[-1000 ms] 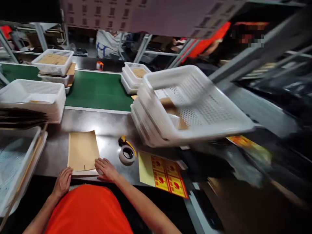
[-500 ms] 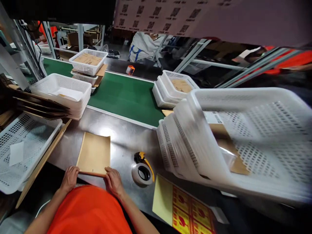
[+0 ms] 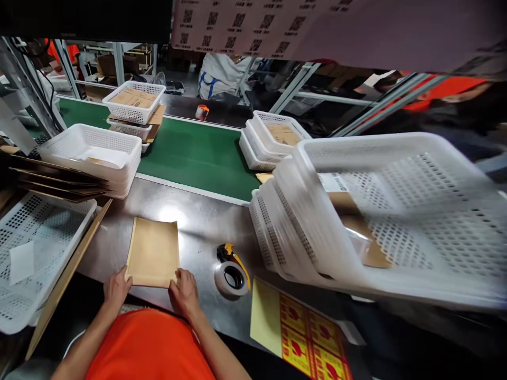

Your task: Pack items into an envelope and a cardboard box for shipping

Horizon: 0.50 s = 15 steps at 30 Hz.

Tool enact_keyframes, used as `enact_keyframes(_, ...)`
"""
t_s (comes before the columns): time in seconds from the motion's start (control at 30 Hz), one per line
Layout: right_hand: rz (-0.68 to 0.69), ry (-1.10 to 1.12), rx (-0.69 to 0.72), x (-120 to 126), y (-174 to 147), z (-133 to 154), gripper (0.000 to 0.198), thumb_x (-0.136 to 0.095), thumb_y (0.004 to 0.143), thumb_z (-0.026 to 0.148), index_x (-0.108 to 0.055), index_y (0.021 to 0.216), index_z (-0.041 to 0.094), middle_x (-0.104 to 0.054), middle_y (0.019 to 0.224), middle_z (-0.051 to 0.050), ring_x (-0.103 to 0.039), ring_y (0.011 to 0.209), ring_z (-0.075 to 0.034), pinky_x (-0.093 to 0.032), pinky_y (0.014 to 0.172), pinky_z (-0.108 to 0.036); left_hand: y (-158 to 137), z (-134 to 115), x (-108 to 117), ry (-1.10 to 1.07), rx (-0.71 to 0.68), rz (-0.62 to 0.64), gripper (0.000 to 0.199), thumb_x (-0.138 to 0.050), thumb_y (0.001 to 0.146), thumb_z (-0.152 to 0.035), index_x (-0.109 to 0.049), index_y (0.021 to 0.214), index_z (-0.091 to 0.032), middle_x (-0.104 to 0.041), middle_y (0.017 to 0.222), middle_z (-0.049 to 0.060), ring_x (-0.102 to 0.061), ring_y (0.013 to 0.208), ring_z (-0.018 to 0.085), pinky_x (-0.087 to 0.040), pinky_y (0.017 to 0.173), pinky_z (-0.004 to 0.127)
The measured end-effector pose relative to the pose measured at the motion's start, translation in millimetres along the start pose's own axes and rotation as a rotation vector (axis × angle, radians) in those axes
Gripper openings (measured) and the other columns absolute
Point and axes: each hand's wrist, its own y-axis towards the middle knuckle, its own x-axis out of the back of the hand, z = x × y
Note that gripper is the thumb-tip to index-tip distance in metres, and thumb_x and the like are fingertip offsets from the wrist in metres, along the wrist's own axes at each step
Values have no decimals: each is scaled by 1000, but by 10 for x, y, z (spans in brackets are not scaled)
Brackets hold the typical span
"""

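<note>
Envelope [image 3: 153, 253] pinched at near corners by left hand [image 3: 115, 288], right hand [image 3: 182, 293]; tape [image 3: 230, 278] just right, risks being snagged.

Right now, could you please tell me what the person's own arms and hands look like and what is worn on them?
Both arms are bare from the forearm down: no sleeves reach them, and no gloves cover the left hand or the right hand. No watch, band or ring shows on either. The only clothing in view is an orange top over the chest, plain with no visible marking.

Tape dispenser [image 3: 232, 272], yellow label sheet [image 3: 301, 340], stacked white baskets [image 3: 376, 211], green conveyor belt [image 3: 194, 153]
</note>
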Motion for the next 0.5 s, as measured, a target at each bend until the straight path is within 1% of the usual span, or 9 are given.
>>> enact_keyframes(0.07,21,-36,30,2,-13,21,25,-52,100,22,-70,117,20,-76,107,-14,-69,98,-30,-59,89,-45,29,89,1,25,-39,-79,54,-65,101,-39,-69,150,-18,-63,156,28,-73,124,45,-61,92,52)
enact_keyframes(0.1,32,-56,57,-3,-21,45,27,-49,102,20,-71,118,19,-77,112,-16,-69,103,-31,-58,93,-47,44,136,-26,32,-129,-127,54,-65,101,-35,-67,151,-16,-56,163,30,-68,132,49,-60,98,58)
enact_keyframes(0.17,69,-79,153,-21,-31,110,36,-45,103,16,-72,127,20,-77,130,-18,-68,121,-33,-54,107,-53,60,199,-134,26,-429,-172,50,-61,100,-22,-69,149,-20,-54,168,24,-61,146,45,-53,115,62)
enact_keyframes(0.23,139,-64,304,-33,-37,167,44,-48,102,16,-71,139,26,-74,148,-11,-63,140,-31,-47,121,-53,42,202,-281,5,-788,-106,56,-62,98,-15,-67,152,-29,-59,169,13,-55,155,35,-44,129,59)
enact_keyframes(0.3,265,-55,478,-20,-52,165,50,-56,103,25,-64,153,30,-69,159,-6,-58,150,-28,-44,126,-50,6,169,-398,6,-990,38,68,-67,98,-21,-55,164,-33,-54,173,7,-47,163,29,-36,136,56)
enact_keyframes(0.37,378,-94,557,6,-92,66,59,-60,105,36,-55,164,28,-60,167,-9,-54,156,-30,-44,127,-51,-30,144,-432,16,-1021,148,77,-67,101,-28,-40,173,-28,-44,179,10,-38,168,30,-28,139,60)
enact_keyframes(0.4,412,-125,544,13,-122,-20,62,-59,106,39,-51,167,28,-56,171,-10,-51,158,-31,-44,128,-53,-50,142,-409,10,-967,193,78,-65,102,-28,-37,175,-26,-40,181,10,-34,170,29,-26,140,60)
enact_keyframes(0.47,420,-161,462,-5,-199,-234,64,-56,108,43,-48,170,30,-49,175,-10,-49,161,-34,-45,128,-56,-124,158,-282,-56,-767,274,74,-60,100,-19,-42,172,-24,-36,181,10,-32,171,30,-27,140,60)
enact_keyframes(0.5,406,-165,428,-34,-240,-343,65,-55,108,45,-48,170,30,-48,176,-9,-49,161,-35,-46,128,-56,-194,175,-177,-99,-656,304,72,-58,98,-15,-49,169,-22,-39,180,12,-36,169,32,-32,139,59)
